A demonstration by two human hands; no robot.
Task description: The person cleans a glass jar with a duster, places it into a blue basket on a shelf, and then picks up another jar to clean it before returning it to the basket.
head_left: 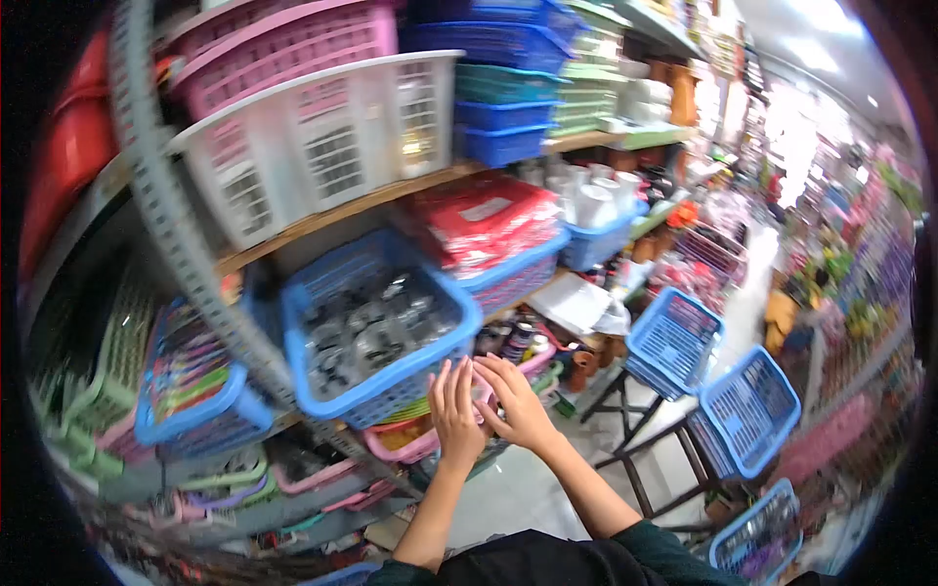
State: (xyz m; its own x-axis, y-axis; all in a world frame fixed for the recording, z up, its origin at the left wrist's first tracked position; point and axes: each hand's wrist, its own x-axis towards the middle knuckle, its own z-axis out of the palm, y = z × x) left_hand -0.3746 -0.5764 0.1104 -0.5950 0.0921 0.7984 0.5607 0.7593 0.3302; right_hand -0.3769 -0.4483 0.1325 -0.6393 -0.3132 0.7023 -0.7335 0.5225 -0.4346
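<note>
A person's bare left hand and right hand are raised close together in front of the body, fingers extended and slightly bent, with backs largely toward the camera. The left hand's fingers point upward; the right's slant up and to the left, its thumb reaching toward the other palm. Whether the hands touch is unclear. The left forearm rises steeply, and the right forearm angles inward from a dark sleeve.
</note>
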